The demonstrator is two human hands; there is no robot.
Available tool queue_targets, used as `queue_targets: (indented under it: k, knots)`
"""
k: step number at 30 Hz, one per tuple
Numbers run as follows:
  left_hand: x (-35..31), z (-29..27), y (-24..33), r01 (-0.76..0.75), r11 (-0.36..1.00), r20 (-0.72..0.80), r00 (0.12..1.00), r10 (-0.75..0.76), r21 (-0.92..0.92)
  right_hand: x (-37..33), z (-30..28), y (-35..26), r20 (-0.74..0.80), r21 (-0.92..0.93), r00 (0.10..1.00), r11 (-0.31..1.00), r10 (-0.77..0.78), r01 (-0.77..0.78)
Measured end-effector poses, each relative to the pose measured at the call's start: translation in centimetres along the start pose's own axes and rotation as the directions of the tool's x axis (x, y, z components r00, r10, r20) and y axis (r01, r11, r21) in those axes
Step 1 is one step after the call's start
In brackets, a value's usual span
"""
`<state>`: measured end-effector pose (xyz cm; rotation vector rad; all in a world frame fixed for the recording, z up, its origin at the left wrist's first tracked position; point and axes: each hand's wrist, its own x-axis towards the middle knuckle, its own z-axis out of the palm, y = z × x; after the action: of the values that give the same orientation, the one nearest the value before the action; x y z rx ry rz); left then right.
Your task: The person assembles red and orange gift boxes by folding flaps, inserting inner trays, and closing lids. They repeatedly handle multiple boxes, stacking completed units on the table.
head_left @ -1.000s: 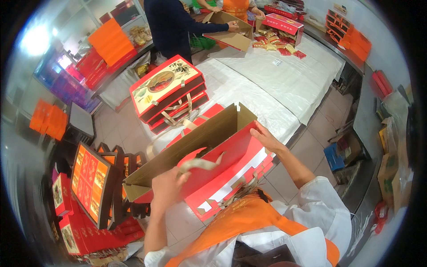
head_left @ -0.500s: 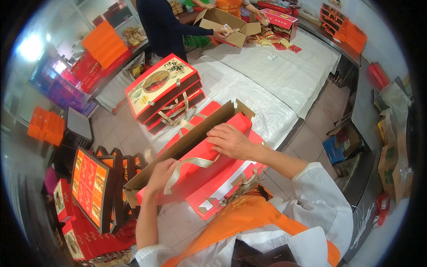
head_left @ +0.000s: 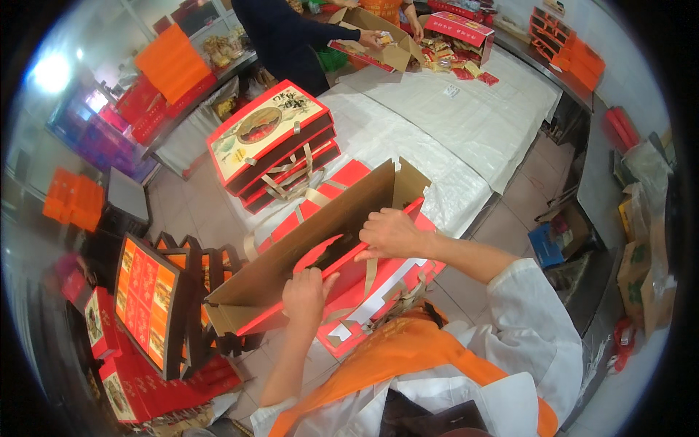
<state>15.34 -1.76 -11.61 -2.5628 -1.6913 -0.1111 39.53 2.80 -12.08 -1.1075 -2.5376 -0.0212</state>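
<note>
A red gift box [head_left: 342,285] with a brown cardboard inside stands open in front of me, running from lower left to upper right. My left hand [head_left: 307,297] curls its fingers over the top of the near red panel, thumb raised on my side. Farther right along that same edge, my right hand [head_left: 393,234] grips the panel too. Between the hands a rounded red piece shows inside, against the dark interior. A beige ribbon handle [head_left: 371,277] hangs down the near side. What lies deeper in the box is hidden.
Closed gift boxes [head_left: 269,135] are stacked beyond, on a white-covered table [head_left: 437,135]. Dark-rimmed trays [head_left: 149,306] and more red boxes [head_left: 164,386] stand at lower left. At the far end, a person's arm [head_left: 342,33] reaches into a cardboard carton [head_left: 404,54] near small wrapped packets [head_left: 466,69].
The near red panel has gone from bulging outward to standing flatter, and more of the interior shows. My left hand has moved right; my right hand has shifted slightly right and nearer.
</note>
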Motion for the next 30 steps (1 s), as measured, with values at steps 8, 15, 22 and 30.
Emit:
queue_targets:
  k: [8,15,22,30]
  knots:
    - [1.1,-0.6,-0.4,-0.062,0.994,-0.076,0.996,0.056,-0.084,2.1,1.0,-2.6,-0.169,-0.026,0.973,0.988,-0.156,0.154]
    - [-1.4,-1.1,-3.0,-0.104,0.991,-0.136,0.986,0.093,-0.083,2.5,2.6,-3.6,-0.189,0.025,0.976,0.993,-0.107,0.114]
    - [-2.1,-2.5,-5.6,-0.026,0.992,0.043,0.999,0.031,-0.119,2.5,2.1,-3.6,-0.104,0.071,0.993,0.996,-0.055,0.062]
    - [4.8,-6.3,-5.7,-0.033,0.992,-0.127,0.992,0.018,-0.12,2.1,2.2,-3.7,-0.154,0.07,0.985,0.993,-0.081,0.092]
